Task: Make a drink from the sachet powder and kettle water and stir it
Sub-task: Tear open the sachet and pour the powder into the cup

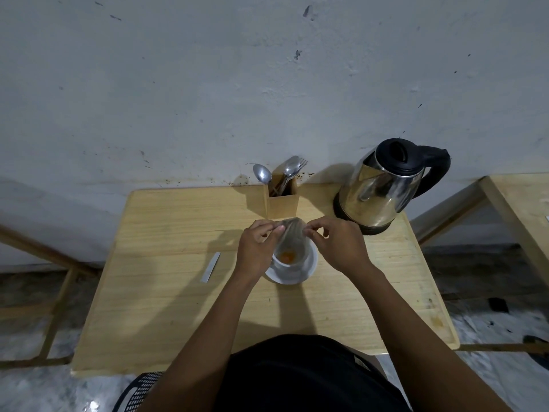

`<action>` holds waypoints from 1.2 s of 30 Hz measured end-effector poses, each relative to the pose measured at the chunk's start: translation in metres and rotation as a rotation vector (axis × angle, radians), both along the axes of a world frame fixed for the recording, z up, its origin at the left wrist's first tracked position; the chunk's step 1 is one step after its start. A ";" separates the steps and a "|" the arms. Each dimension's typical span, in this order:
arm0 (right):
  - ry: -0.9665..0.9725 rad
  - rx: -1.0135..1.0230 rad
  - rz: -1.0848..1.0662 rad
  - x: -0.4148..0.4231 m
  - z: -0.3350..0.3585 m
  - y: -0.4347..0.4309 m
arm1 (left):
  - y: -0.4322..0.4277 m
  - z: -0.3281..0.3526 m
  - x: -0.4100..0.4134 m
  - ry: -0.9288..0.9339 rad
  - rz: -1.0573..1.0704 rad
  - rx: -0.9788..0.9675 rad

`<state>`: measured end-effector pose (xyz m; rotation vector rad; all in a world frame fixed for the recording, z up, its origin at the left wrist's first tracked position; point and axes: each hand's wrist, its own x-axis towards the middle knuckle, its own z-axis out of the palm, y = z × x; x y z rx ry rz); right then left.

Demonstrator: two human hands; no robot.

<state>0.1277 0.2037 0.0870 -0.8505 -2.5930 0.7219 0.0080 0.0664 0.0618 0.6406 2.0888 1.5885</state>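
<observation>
Looking down from head height, a pale wooden counter [166,292] stands against a grey wall. Going left to right: a thin torn-off strip [210,267] lies flat on the wood, apart from everything else. Next, the left hand [258,251] pinches one top corner of an upturned sachet [292,233], and the right hand [338,248] pinches the other, both closed on it. The sachet hangs over a white cup [292,264] on a saucer [289,278]; orange powder [287,257] already sits in the cup's bottom. Behind the hands, a wooden holder [283,203] carries spoons [262,173] and a fork. At far right a steel kettle [383,188] stands on its base, lid shut, untouched.

Risks, as I judge them: the sachet's mouth looks about as wide as the cup, so shaking it could scatter powder onto the saucer. The left wrist is close to the cup's rim and could tip it. Pouring later, hot water may splash.
</observation>
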 end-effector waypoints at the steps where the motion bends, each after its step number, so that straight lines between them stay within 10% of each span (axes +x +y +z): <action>1: 0.006 0.018 -0.016 0.000 0.000 0.000 | 0.000 0.000 0.000 0.008 -0.003 -0.006; 36: -0.056 -0.156 -0.016 0.002 0.005 -0.007 | -0.002 -0.002 0.000 0.032 0.036 -0.017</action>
